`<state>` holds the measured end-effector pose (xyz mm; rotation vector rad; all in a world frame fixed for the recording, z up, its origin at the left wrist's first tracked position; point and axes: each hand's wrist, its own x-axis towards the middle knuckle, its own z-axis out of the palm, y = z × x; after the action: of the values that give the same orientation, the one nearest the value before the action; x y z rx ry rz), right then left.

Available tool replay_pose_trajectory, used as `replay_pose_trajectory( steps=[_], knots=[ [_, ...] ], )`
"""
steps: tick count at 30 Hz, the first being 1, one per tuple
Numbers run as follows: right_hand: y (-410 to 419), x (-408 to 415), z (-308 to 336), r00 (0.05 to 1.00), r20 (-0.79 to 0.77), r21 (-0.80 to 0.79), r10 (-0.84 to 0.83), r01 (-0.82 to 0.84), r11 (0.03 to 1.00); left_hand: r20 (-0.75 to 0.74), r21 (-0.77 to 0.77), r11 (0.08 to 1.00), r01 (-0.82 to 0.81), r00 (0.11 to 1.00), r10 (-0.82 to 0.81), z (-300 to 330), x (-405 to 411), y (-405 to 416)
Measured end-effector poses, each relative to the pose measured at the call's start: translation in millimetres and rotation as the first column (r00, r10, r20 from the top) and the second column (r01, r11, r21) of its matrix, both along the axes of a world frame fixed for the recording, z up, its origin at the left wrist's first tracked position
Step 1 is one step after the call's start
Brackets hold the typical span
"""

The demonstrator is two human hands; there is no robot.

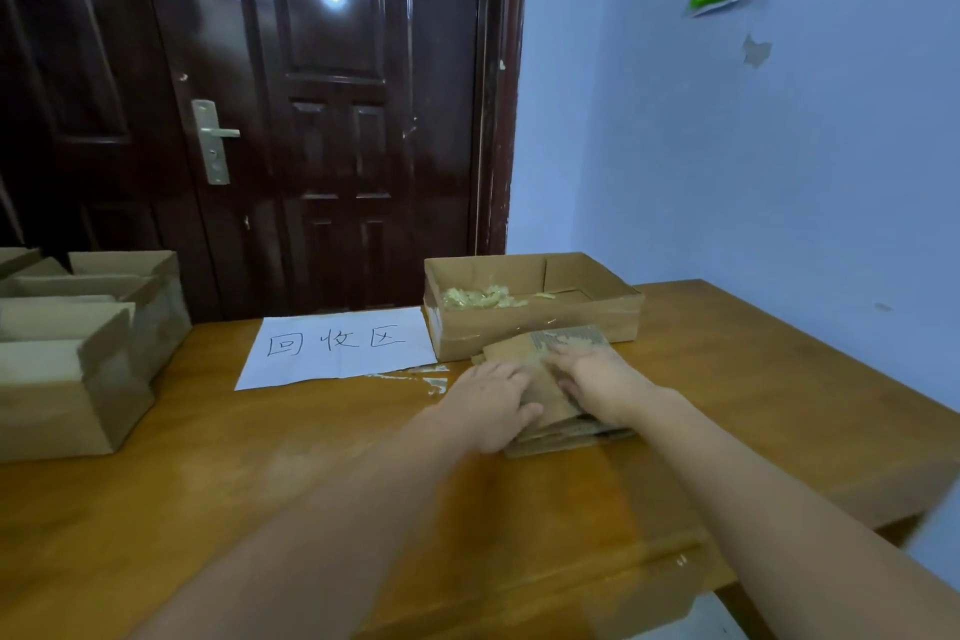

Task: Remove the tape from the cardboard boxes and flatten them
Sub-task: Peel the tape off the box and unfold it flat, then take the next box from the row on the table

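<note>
Left hand [493, 398], right hand [597, 382]: both palm-down, fingers spread flat, pressing a flattened box [548, 387] lying on the bench [753, 379]. We place the box directly under and between the hands, neither nearer; its long axis runs away from us, tilted slightly right. Beyond it, touching: open tray box [535, 327] holding tape scraps [483, 297]. Far left: taped boxes [78, 353], we judge still untreated, nearer our left hand.

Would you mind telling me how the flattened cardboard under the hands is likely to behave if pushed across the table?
The flattened cardboard looks thin and layered, so it is probably light and may fan apart. The wooden table looks glossy, so it should slide easily. Both hands, left hand and right hand, press it flat, which suggests it springs back.
</note>
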<state>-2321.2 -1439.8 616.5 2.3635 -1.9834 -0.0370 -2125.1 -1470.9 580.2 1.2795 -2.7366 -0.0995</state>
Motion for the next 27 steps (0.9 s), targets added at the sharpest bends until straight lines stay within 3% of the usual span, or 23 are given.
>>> replay_pose_trajectory(
  steps=[6, 17, 22, 27],
  knots=[
    [9, 61, 40, 0.989, 0.035, -0.158, 0.143, -0.136, 0.978, -0.067, -0.078, 0.996, -0.049, 0.997, 0.043, 31, 69, 5],
    [-20, 264, 35, 0.889, 0.205, -0.094, 0.409, -0.398, 0.913, -0.022, -0.21, 0.889, -0.407, 0.911, 0.412, 66, 293, 47],
    [-33, 370, 32, 0.825, 0.137, -0.126, 0.549, -0.535, 0.836, -0.104, -0.178, 0.791, -0.585, 0.811, 0.576, 69, 379, 70],
    [-52, 453, 34, 0.758, 0.032, -0.268, 0.652, -0.622, 0.736, -0.077, -0.194, 0.768, -0.61, 0.79, 0.608, 65, 431, 67]
  ],
)
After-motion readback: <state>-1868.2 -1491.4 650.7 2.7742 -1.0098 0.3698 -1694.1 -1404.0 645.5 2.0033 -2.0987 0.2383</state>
